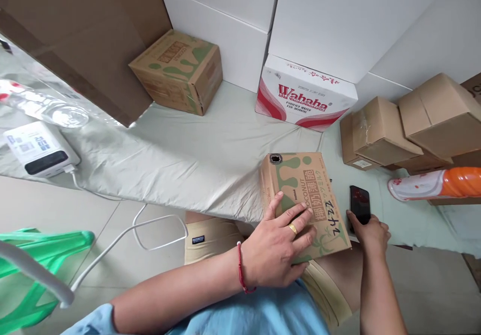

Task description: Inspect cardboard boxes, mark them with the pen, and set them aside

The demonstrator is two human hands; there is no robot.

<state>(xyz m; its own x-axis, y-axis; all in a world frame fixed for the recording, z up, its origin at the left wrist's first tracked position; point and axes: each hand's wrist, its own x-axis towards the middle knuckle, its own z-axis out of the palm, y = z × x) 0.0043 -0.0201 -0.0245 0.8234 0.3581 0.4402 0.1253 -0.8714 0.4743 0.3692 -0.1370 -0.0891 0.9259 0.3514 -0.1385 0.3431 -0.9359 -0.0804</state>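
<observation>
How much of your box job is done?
The box already has a black handwritten number. Right now, the left hand rests on it and the right hand holds the phone. The similar box near the wall shows no handwriting, so maybe it's left, but I can't tell.

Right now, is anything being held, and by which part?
The right hand has the phone by its near end, between thumb and fingers. The left hand lies over the near part of the printed carton; whether it grips cannot be told.
</observation>
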